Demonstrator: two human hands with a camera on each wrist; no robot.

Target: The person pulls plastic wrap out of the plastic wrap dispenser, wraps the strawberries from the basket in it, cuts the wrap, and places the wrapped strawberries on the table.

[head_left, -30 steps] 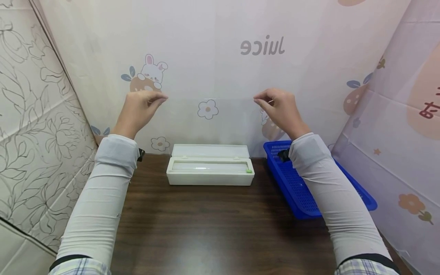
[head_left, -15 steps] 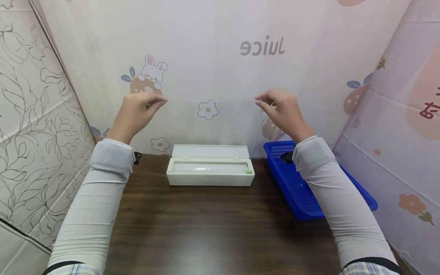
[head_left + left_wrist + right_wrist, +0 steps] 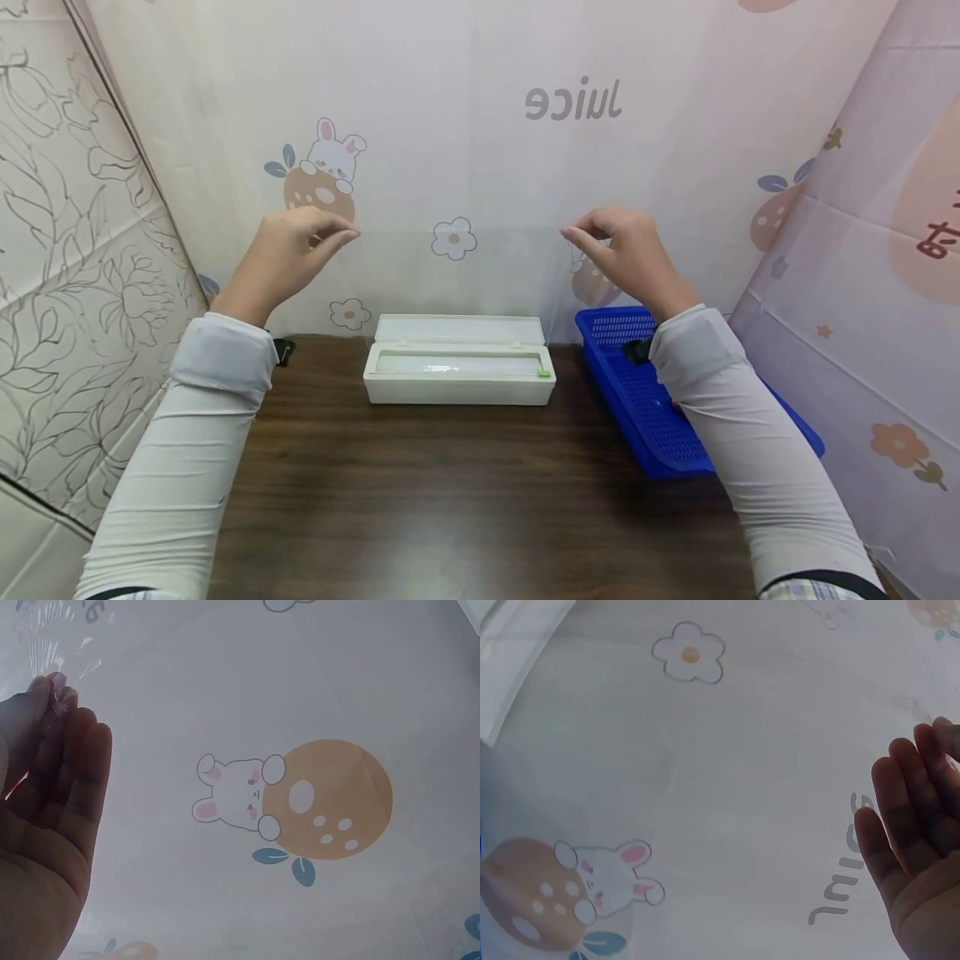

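Note:
A sheet of clear cling film (image 3: 46, 649) spans the gap between my two raised hands, faint against the patterned backdrop in the head view. My left hand (image 3: 281, 258) pinches one upper corner between thumb and fingers; wrinkles fan out from that pinch in the left wrist view. At the opposite corner, my right hand (image 3: 630, 254) pinches the film the same way. Below and between the hands stands a white cling film dispenser (image 3: 459, 392) with its lid (image 3: 459, 328) raised. A film roll (image 3: 450, 364) lies inside, and a green slide cutter (image 3: 543, 373) sits at the right end of its front rail.
To the right of the dispenser, a blue plastic basket (image 3: 637, 429) lies partly under my right forearm. The dark wooden table (image 3: 450, 492) extends in front. Patterned cloth walls (image 3: 480, 150) rise close behind and on both sides.
Both hands have come down slightly and moved a little farther apart, still pinching the film, whose top edge has lowered with them. The dispenser and basket have stayed put.

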